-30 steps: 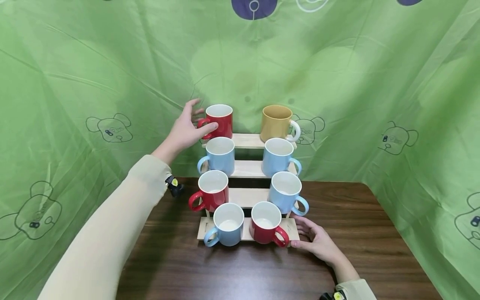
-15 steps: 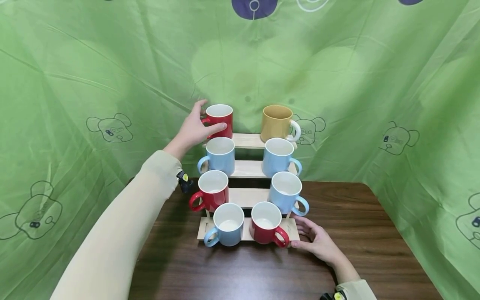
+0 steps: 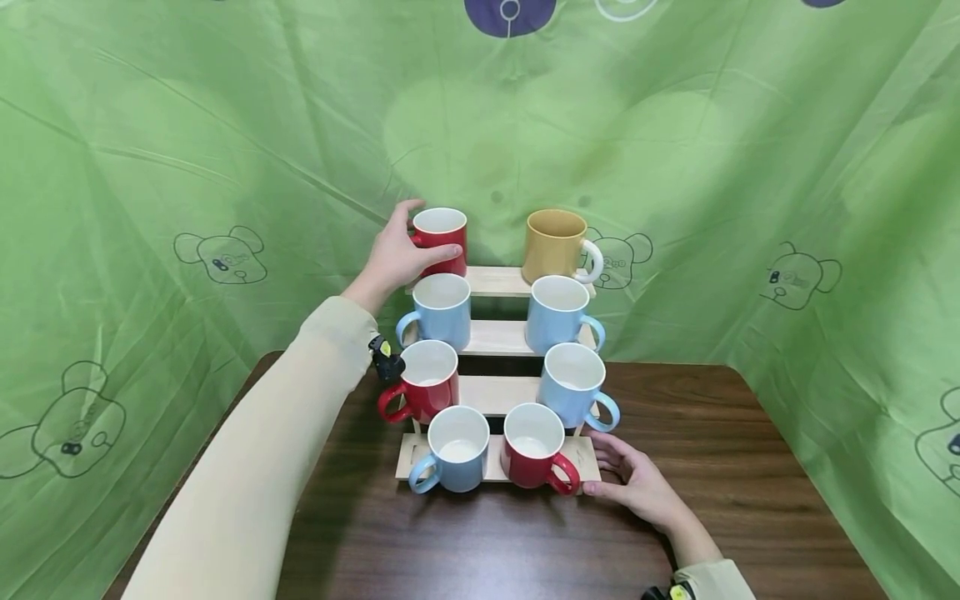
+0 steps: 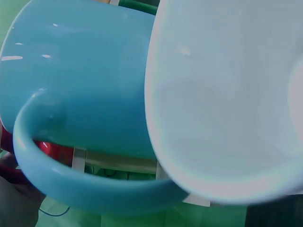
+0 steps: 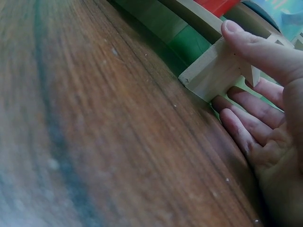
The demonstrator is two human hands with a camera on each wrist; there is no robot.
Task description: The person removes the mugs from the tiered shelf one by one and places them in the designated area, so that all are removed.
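Observation:
My left hand [image 3: 393,257] is around a red mug [image 3: 454,237] at the left end of the top shelf. Its thumb lies across the mug's front, and the other fingers reach behind past the handle. In the left wrist view, a light blue mug [image 4: 94,71] fills most of the picture, with a little of the hand at lower left. My right hand [image 3: 633,483] holds the lower right corner of a stepped wooden rack [image 3: 497,337]. Seen from the right wrist, the thumb [image 5: 255,49] overlaps the board's edge and the fingers meet its end.
A yellow mug [image 3: 555,250] with a white handle stands at the top right. Below, each step bears two mugs, such as a blue mug [image 3: 457,454] beside a red mug [image 3: 531,450] in front. Green cloth [image 3: 262,125] surrounds the brown table [image 3: 697,417].
My left hand has moved right and closed in around the top red mug, its thumb sliding further across the front. The right hand and the rack have stayed in place.

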